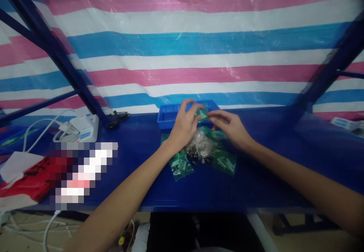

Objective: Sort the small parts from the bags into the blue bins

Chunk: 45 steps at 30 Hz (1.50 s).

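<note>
Look first at the big striped sheet (182,54) at the back, pink and white and blue. Under it, find the wide blue table (256,183). Over on the left side, see a white plug box (82,127) with cords, and a red and white bag (27,183). Near the back of the table, spot the blue tray (166,117). Just in front of the tray, find a heap of green bags (224,161), with a clear bag (200,145) of tiny dark bits lying on top.

Now the hands. Left hand (184,125): curled, pinching one end of a small green bag (202,114). Right hand (230,128): fingers bent, looking to nip the other end of the same bag with thumb and fingertips. Small green bag: held up between both hands, just over the front edge of the tray and above the heap.

To do this part well, probably best to:
- Pinch softly but surely with both hands.
- Hold the edges, not the middle, so as not to squash anything inside.
- Stay low over the tray, so a slip means only a short drop.
- Lift the wrists a little, away from the heap, to avoid bumping the clear bag and spilling the tiny bits.
- Go slowly; slippery plastic, easy to lose.
</note>
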Each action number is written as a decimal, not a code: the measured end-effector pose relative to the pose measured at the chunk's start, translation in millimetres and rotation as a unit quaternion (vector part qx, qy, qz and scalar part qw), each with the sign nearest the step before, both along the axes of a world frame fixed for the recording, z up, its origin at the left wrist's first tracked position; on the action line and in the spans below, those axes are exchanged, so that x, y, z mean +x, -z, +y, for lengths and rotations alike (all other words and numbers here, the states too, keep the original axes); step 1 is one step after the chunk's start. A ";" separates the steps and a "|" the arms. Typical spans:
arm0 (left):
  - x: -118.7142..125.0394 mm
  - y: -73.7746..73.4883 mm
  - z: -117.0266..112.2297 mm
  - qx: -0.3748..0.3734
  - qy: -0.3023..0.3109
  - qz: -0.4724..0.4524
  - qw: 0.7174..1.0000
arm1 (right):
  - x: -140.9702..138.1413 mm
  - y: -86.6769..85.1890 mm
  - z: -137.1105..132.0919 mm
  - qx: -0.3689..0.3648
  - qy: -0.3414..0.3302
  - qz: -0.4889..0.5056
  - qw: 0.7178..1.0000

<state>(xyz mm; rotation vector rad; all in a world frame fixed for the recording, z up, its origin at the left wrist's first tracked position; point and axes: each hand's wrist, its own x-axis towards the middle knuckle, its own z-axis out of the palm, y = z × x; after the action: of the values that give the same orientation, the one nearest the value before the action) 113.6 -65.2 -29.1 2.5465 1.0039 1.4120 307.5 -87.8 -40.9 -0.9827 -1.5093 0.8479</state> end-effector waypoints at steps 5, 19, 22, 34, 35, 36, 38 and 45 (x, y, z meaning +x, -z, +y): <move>-3.9 2.2 10.1 -0.037 0.036 0.022 0.998 | 1.3 4.8 6.3 -0.032 -0.019 0.099 0.994; -7.1 3.2 12.4 -0.097 0.014 -0.033 0.995 | -2.2 0.3 10.8 0.025 0.042 -0.093 0.994; -10.6 -0.9 12.4 -0.099 0.009 -0.022 0.995 | -5.5 -6.3 19.3 -0.022 0.019 -0.054 0.998; -50.6 -10.2 48.5 -0.176 -0.067 -0.177 0.966 | 12.8 0.4 44.9 0.139 0.092 -0.278 0.946; -56.0 -10.3 51.5 -0.174 -0.084 -0.176 0.965 | 18.4 4.2 46.4 0.155 0.100 -0.307 0.934; -61.1 -10.0 54.2 -0.171 -0.100 -0.170 0.965 | 22.9 7.8 48.1 0.169 0.098 -0.332 0.923; -69.4 -8.6 58.9 -0.164 -0.126 -0.152 0.966 | 27.8 14.0 51.2 0.194 0.078 -0.375 0.903; -81.3 -3.4 69.9 -0.182 -0.210 -0.057 0.959 | 23.0 23.2 49.4 0.246 0.042 -0.463 0.851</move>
<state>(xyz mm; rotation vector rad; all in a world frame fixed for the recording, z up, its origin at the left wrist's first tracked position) 32.2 4.6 -25.7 2.0456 1.6753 1.2800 330.5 -38.4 -64.1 -1.0975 -2.3096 -0.1786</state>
